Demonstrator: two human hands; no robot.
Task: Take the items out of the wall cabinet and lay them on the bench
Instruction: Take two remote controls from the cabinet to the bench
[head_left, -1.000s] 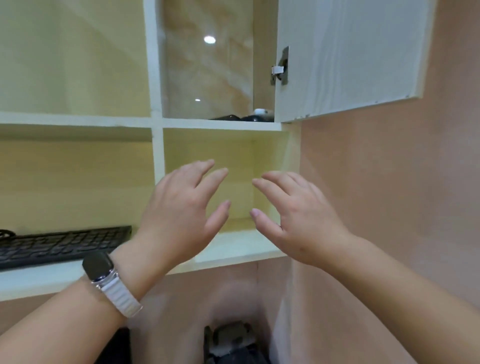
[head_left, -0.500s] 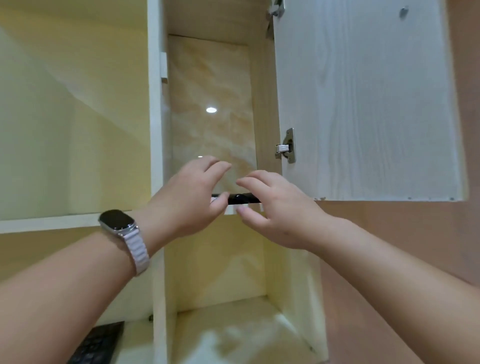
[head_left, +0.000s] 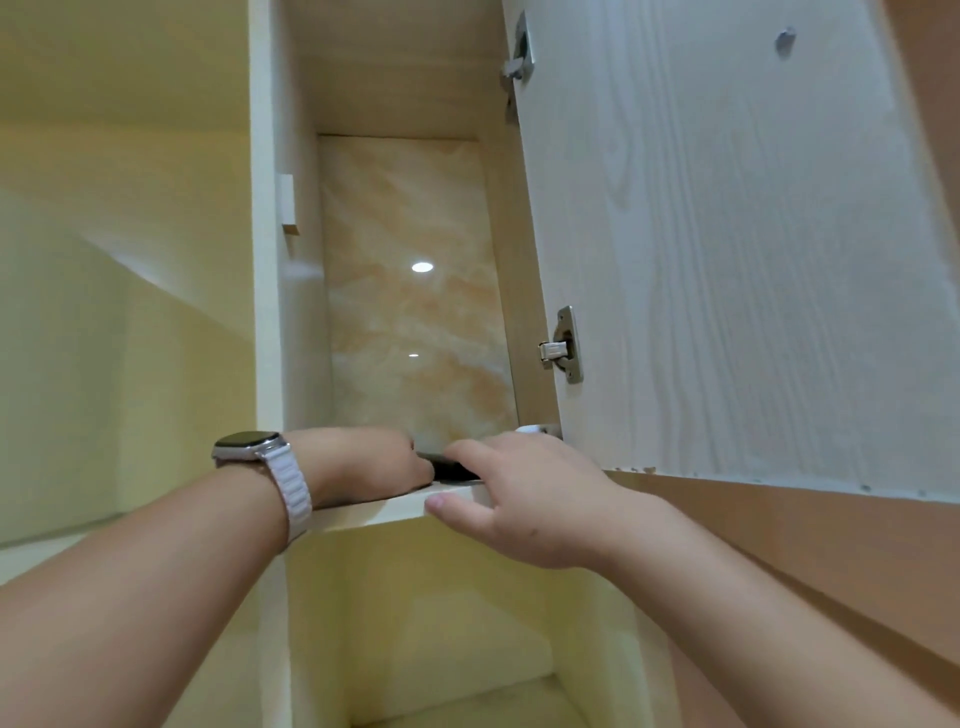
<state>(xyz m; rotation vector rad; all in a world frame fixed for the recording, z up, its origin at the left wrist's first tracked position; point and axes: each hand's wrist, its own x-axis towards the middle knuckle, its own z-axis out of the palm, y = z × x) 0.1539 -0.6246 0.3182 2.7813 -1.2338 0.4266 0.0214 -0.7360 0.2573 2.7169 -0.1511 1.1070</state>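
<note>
- The step in hand is the reach into the cabinet (head_left: 400, 291) – both hands are up at the front edge of its shelf (head_left: 374, 508), under the open door (head_left: 727, 249).
- The left hand (head_left: 363, 465) lies over the shelf edge with its fingers curled out of sight behind the knuckles; I cannot tell whether they grip anything. A watch (head_left: 249, 448) sits on that wrist.
- The right hand (head_left: 524, 499) comes in from the right, thumb pressed against the shelf's front face, fingers bent over the edge toward a dark item (head_left: 451, 469). The fingertips are hidden, so whether they close on it cannot be told.
- The dark item – flat and low, its kind too hidden to name – lies on the shelf between the 2 hands, touching or nearly touching both.
- A small white thing (head_left: 531, 429) shows just behind the right hand, by the lower hinge (head_left: 563, 345); it may be a 2nd item to fetch.
- The bench is not in view, so nothing seen here is laid down yet; I judge the task is at an early stage for this shelf.
- The next move likely calls for a sure hold on the dark item from both sides, a lift clear of the shelf edge, then lowering it to the bench without knocking the door.
</note>
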